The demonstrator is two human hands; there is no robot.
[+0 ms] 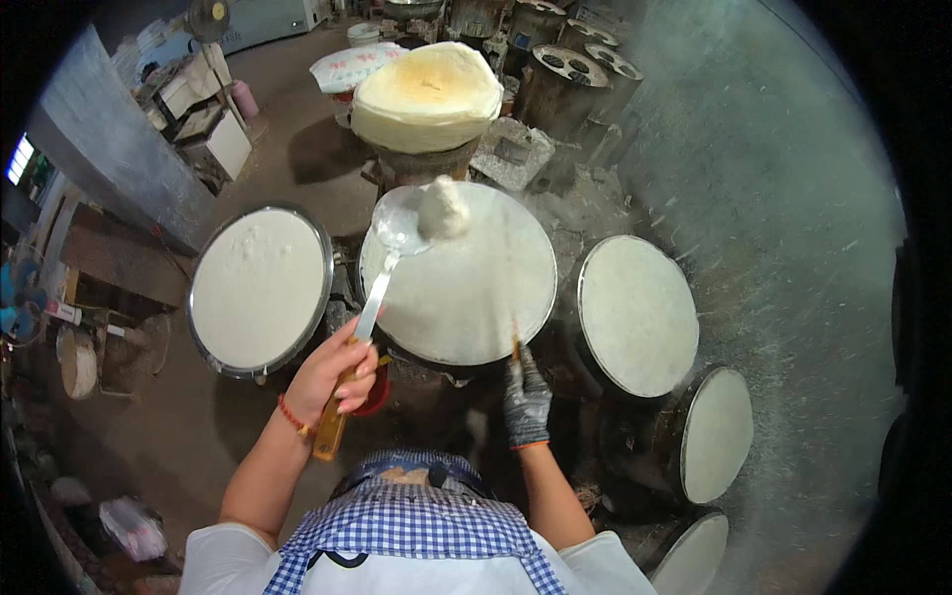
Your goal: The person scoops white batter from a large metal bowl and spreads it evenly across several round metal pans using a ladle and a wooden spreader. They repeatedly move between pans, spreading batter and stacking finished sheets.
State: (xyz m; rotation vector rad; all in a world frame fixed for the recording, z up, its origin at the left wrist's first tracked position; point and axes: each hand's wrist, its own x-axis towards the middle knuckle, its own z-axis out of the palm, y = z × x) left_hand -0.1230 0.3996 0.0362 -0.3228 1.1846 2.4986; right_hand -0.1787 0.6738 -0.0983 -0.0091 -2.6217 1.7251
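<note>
In my bare left hand (335, 379) is a metal ladle (378, 294) by its wooden handle. Its bowl is over the far left part of a round griddle (446, 297) coated with a pale layer. A blurred lump of white dough or batter (444, 210) shows beside the bowl; whether it touches the griddle I cannot tell. My right hand (527, 398), in a dark knitted glove, grips a thin brown stick (515, 338) at the griddle's near right edge. The stick's far part blurs over the pale surface. To the left stands a wide metal-rimmed basin (260, 290) of white batter.
More round griddles with pale layers curve down the right, the nearest neighbour (638, 316) close to the wall (788, 297). Behind the middle griddle is a stack of thin round flatbreads (428, 100). Rusty drum stoves (565, 82) stand farther back. A red container (374, 394) sits below my left hand.
</note>
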